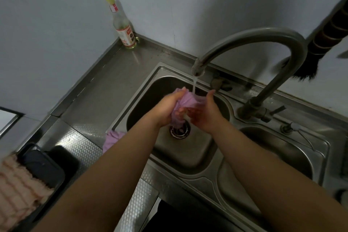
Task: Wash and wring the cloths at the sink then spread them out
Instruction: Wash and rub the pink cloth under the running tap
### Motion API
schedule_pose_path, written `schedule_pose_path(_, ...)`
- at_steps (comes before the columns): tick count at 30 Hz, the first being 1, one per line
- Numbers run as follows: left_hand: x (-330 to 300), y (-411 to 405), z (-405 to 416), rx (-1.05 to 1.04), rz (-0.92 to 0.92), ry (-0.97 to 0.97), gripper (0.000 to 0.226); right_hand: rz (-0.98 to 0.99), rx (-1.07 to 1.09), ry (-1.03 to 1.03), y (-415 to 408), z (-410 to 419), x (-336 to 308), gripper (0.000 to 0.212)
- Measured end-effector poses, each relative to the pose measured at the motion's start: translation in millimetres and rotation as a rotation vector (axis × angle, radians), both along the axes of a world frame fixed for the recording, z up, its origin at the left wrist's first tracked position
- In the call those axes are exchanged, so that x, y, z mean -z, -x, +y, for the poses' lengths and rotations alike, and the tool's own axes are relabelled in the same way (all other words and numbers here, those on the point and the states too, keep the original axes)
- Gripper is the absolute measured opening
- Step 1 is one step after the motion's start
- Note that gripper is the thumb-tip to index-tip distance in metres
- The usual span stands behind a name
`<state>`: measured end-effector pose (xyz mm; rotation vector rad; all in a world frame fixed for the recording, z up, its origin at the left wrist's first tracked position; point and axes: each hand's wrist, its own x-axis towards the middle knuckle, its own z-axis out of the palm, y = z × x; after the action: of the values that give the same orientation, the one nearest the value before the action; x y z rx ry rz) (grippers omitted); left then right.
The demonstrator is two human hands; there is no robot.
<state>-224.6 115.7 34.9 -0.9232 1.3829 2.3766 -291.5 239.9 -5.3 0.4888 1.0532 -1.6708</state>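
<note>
A bunched purple cloth (185, 100) sits under the running water from the steel faucet (250, 41), above the left sink basin (180, 158). My left hand (167, 108) grips the cloth from the left, fingers curled round it. My right hand (205, 111) presses against its right side with fingers fairly straight and the palm turned inward. A second purple cloth (113, 138) lies on the counter at the basin's left rim, partly hidden by my left forearm. A pink cloth (17, 192) hangs over a black bin at the lower left.
A bottle with a yellow cap (123, 28) stands in the counter's back corner. The black bin (47, 165) sits on the left counter. A right basin (278, 158) lies beside the left one. A dark brush (320, 43) hangs on the wall at right.
</note>
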Motion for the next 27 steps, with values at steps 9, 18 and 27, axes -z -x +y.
schedule_pose_path(9,14.3,-25.9,-1.5,0.208,-0.111,0.357,0.051,-0.239,0.312,0.283,35.7,6.8,-7.4,0.075)
schedule_pose_path(18,25.3,-45.3,5.2,-0.092,-0.169,0.086,0.021,0.035,0.183,0.286,31.9,18.5,-25.3,0.045)
schedule_pose_path(27,24.6,-53.0,10.1,-0.386,-0.219,-0.051,0.047,0.655,-0.332,-0.069,10.6,1.2,-49.9,0.023)
